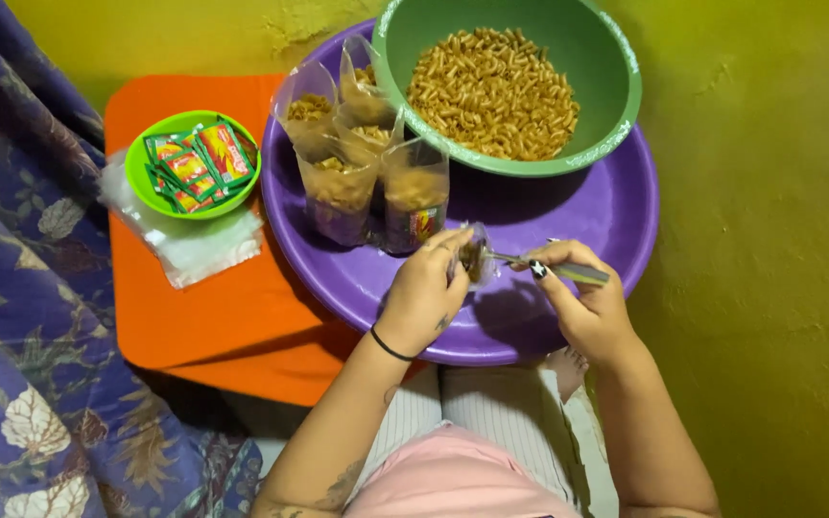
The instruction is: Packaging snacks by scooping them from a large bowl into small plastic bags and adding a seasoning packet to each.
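My left hand [424,293] holds a small clear plastic bag [475,257] open over the purple tray [587,216]. My right hand [582,288] grips a metal spoon [556,267] whose tip sits inside the bag's mouth. A large green bowl [606,86] full of curly yellow-brown pasta snacks stands on the far part of the tray. Several filled clear bags [343,182] stand upright on the tray's left side, just beyond my left hand.
An orange board [208,307] lies left of the tray, bearing a small lime-green bowl [141,158] of red and green sachets and a stack of empty clear bags [194,245]. Floral blue cloth [21,288] covers the left edge. The floor is yellow-green.
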